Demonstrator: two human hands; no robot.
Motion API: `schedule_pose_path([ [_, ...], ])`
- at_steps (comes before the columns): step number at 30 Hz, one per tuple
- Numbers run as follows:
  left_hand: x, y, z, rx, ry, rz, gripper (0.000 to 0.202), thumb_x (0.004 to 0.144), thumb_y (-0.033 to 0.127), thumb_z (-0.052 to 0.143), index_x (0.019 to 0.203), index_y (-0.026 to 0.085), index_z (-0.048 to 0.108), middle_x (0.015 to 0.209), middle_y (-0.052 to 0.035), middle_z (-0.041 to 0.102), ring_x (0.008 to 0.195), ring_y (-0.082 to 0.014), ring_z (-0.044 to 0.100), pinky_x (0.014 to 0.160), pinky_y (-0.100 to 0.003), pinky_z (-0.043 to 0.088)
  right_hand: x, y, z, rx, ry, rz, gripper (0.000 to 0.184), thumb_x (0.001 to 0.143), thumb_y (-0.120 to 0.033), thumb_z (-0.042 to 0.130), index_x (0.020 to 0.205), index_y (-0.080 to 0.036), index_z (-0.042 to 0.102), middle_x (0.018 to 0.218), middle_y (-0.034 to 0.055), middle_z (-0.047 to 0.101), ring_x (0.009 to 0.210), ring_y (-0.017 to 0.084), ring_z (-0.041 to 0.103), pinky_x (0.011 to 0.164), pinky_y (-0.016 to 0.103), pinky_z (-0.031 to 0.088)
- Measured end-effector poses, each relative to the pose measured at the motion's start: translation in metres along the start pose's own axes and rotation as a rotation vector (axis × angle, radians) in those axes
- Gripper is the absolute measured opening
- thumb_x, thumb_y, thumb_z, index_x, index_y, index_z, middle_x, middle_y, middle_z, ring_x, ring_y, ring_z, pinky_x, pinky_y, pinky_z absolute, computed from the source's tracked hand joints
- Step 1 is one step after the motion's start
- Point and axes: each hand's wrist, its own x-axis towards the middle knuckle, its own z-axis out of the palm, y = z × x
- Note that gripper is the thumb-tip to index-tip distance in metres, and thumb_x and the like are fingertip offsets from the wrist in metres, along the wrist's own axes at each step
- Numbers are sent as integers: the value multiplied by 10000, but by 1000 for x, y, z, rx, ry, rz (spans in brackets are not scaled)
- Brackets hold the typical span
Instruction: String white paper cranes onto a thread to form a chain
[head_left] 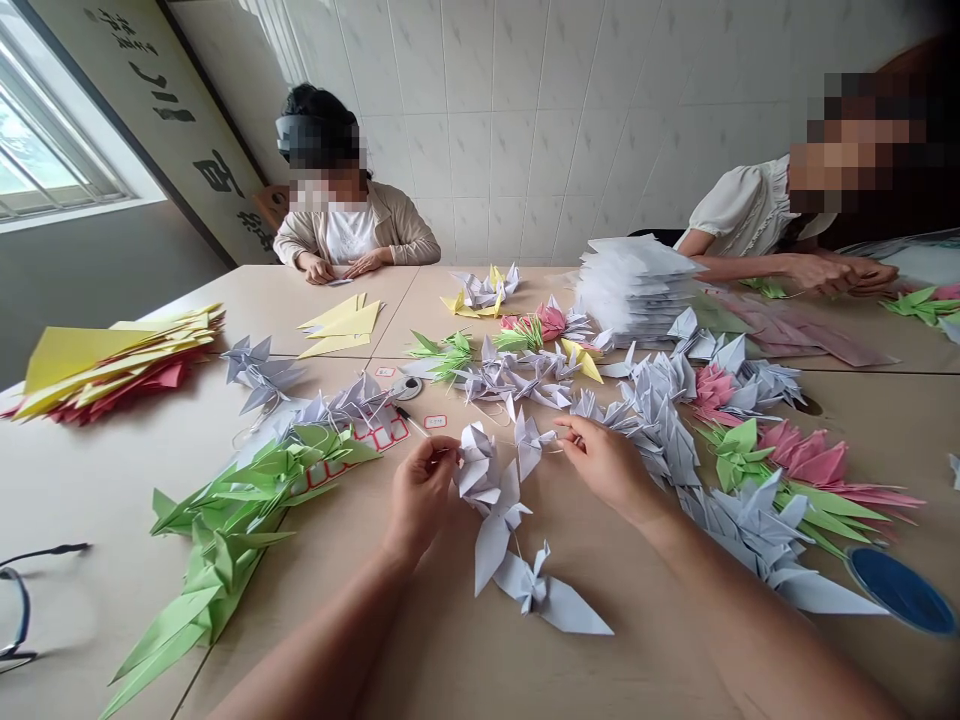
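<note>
My left hand (420, 490) is closed, its thumb and forefinger pinching the edge of a bunched white paper crane (480, 465). Below it, more white cranes trail on a thread towards me, ending in a crane with spread wings (534, 588). My right hand (604, 460) is closed in a pinch on what looks like a thin thread, just beside a single white crane (529, 442). That crane sits between my two hands. The fingertips partly hide what they grip.
Green cranes (247, 490) and a yellow and red paper stack (112, 365) lie left. White cranes (660, 410), pink cranes (806, 455) and a blue round lid (900, 590) are right. Two people sit opposite, near a tall stack of white packets (634, 290). Glasses (19, 620) lie far left.
</note>
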Motion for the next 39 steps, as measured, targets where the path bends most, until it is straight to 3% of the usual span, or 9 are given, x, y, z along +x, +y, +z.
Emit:
schedule_pose_path([
  [7,2,-5,1,-49,-23,-32,124,761,233,650,865,174,680,767,-19,676,731,-166,604,673,-253,447,-7,-31,-27,133,37,-68,329,902,-308,524,1186,-180,631,1176,137,633,1015,261,628,916,424,499],
  [10,4,-8,1,-86,-23,-39,157,753,254,655,885,173,681,788,-24,686,756,-172,619,698,-260,456,-25,-50,-48,260,-157,-111,334,940,-445,507,1177,-248,635,1059,54,702,941,192,673,822,306,556],
  [12,5,-10,1,-117,-21,-46,176,749,273,660,892,172,673,784,-22,682,751,-167,617,706,-262,462,-43,-57,-57,388,-392,-44,355,911,-488,559,1163,-252,641,1116,55,689,977,201,656,857,315,539],
  [16,6,-11,1,-182,-30,-88,182,756,314,662,864,169,639,744,-14,670,699,-153,613,666,-254,476,-81,-54,-54,424,-570,107,362,829,-442,686,1142,-266,638,1107,42,681,977,222,620,877,339,502],
  [20,3,-10,2,-222,-43,-124,199,761,341,678,845,170,621,742,-12,667,675,-140,608,621,-234,480,-99,-47,-33,493,-523,199,220,854,-325,650,1048,-224,635,1012,34,686,927,198,610,829,307,486],
  [25,-3,-7,5,-249,-53,-144,230,762,373,697,844,178,607,754,-7,665,700,-143,618,616,-228,500,-97,-47,-15,517,-468,137,119,884,-292,593,851,-199,660,854,21,652,786,168,591,715,272,465],
  [31,-5,-6,7,-267,-68,-175,217,775,358,704,843,183,594,748,6,657,706,-132,615,644,-226,512,-106,-40,4,537,-427,97,103,867,-221,620,952,-221,678,891,26,653,795,167,597,707,255,462],
  [35,-4,-7,7,-264,-81,-177,199,796,346,697,840,180,599,758,-2,665,706,-127,609,651,-219,499,-105,-38,3,640,-454,24,108,902,-187,556,831,-206,634,870,17,643,820,158,583,737,245,441],
  [39,-3,-7,5,-283,-71,-168,175,819,336,684,840,184,601,766,-5,666,720,-123,603,658,-206,477,-98,-34,-12,829,-552,147,142,924,-288,546,835,-190,596,842,17,604,807,160,543,751,260,429],
])
